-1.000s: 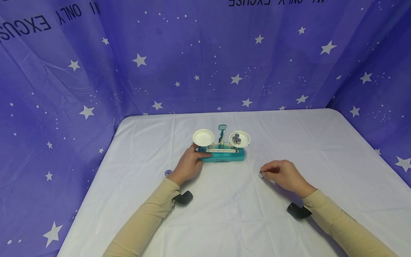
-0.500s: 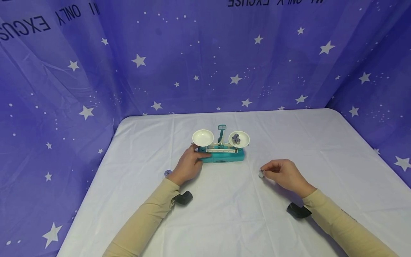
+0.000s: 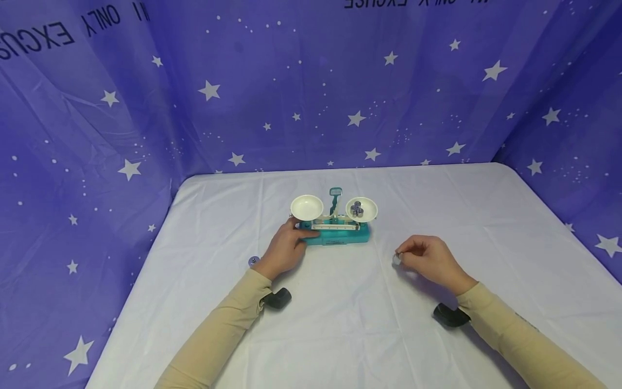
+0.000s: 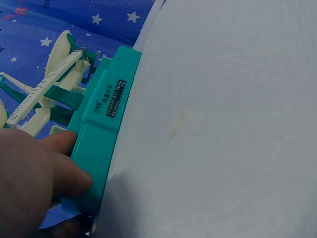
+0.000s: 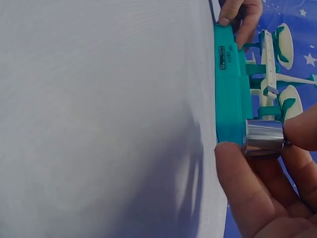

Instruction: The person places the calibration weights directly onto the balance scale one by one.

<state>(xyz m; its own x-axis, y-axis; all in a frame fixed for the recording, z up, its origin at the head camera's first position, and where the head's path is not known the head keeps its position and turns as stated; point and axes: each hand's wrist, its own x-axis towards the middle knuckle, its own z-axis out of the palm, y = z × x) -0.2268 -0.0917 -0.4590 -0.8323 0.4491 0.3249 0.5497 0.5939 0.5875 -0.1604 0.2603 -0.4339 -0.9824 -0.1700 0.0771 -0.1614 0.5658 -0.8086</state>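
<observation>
A teal pan balance (image 3: 342, 236) with two white pans stands toward the back of the white-covered table. My left hand (image 3: 284, 251) holds the left end of its base, thumb on the front face and fingers behind, as the left wrist view shows. My right hand (image 3: 430, 261) pinches a shiny cylindrical metal weight (image 5: 265, 138) by its knob between thumb and fingers, a short way right of the balance and just above the cloth. Several metal weights (image 3: 357, 209) sit together in the right pan (image 3: 370, 214). Nothing lies in the left pan (image 3: 307, 207).
A small round metal piece (image 3: 254, 261), probably another weight, rests on the table (image 3: 340, 324) beside my left wrist. Purple star-printed curtains (image 3: 286, 86) enclose the back and sides. A black wrist mount (image 3: 452, 315) juts from under the right sleeve.
My right hand has risen slightly with the weight. My left hand stays on the base, and the balance has not moved.
</observation>
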